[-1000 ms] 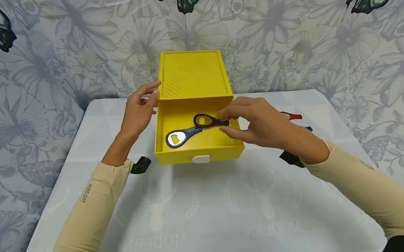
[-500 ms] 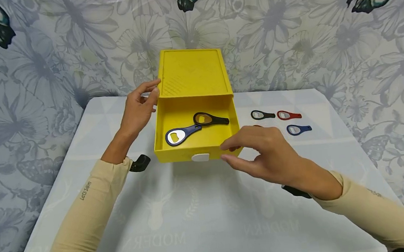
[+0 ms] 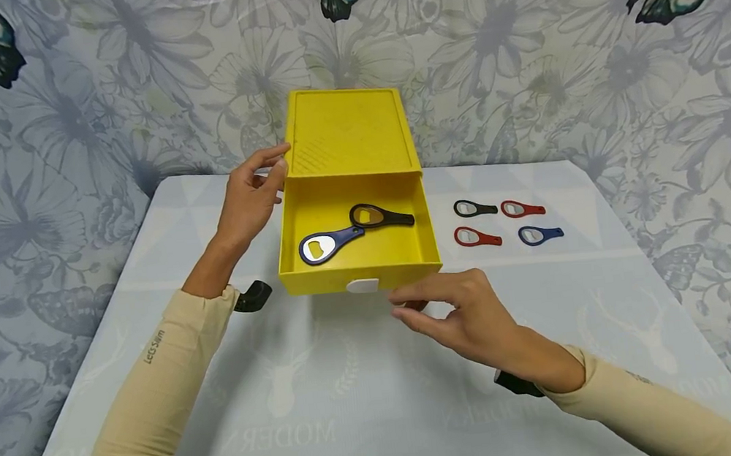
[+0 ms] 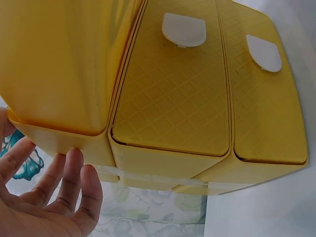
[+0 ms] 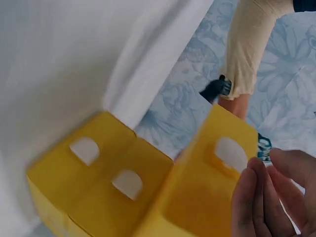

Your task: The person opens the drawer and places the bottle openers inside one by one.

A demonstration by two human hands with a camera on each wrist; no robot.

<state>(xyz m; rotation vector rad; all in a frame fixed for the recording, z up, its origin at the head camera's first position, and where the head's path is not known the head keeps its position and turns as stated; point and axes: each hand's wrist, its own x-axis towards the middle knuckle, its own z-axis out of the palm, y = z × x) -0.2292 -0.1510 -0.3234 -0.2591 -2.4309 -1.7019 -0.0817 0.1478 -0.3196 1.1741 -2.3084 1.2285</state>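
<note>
The top drawer of a yellow drawer cabinet is pulled out toward me. Inside it lie a blue bottle opener and a black bottle opener, one overlapping the other's handle end. My left hand steadies the cabinet at its left side, fingertips against the wall, fingers fairly straight in the left wrist view. In front of the drawer's right corner, beside its white handle, hovers my right hand with loosely bent fingers and nothing between them. The right wrist view shows its fingers near that handle.
Right of the cabinet on the white table lie a smaller black opener, two red openers and a blue one. Two lower drawers are closed. A patterned wall stands behind.
My right hand has let go of the black bottle opener in the drawer and moved back toward me, down to the drawer's front. The left hand stays put.
</note>
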